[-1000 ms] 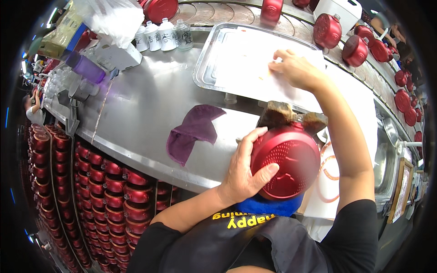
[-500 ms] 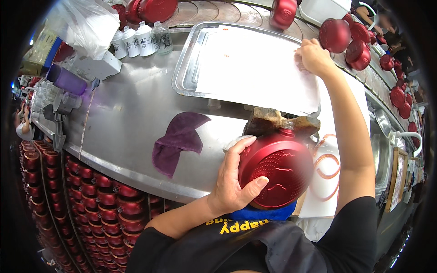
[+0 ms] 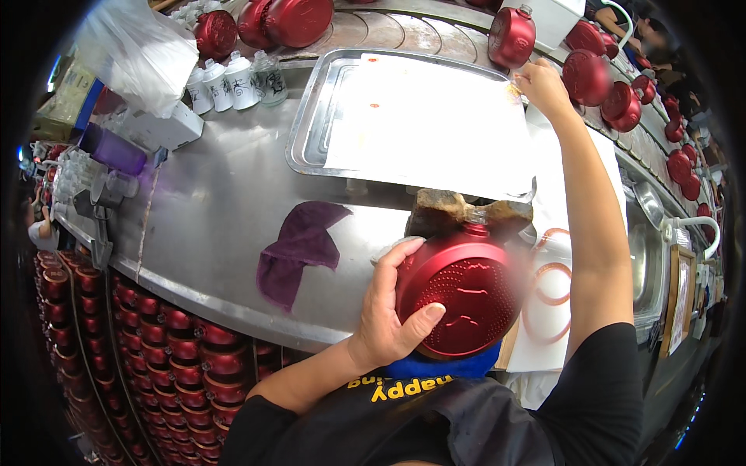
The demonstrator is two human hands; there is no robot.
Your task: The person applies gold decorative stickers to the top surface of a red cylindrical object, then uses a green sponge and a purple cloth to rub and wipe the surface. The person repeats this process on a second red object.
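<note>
My left hand (image 3: 388, 311) grips a round red flask-shaped bottle (image 3: 462, 295) with a textured face, held upright close to my chest above a blue cloth (image 3: 443, 366). Its neck points at a brown rag-like lump (image 3: 458, 210) at the tray's near edge. My right hand (image 3: 542, 84) reaches far out to the back right corner of a metal tray (image 3: 311, 132) lined with white paper (image 3: 420, 116), its fingers at the paper's corner. Whether those fingers pinch the paper is unclear.
A purple cloth (image 3: 299, 247) lies on the steel counter (image 3: 210, 210). Small white bottles (image 3: 233, 78) and a plastic bag (image 3: 132, 46) stand at the back left. More red bottles (image 3: 513, 35) line the back and right, and several fill shelves (image 3: 116, 342) below the counter.
My right hand has slid from the tray's near right part toward its far right corner. My left hand keeps hold of the red bottle, which stays by my chest.
</note>
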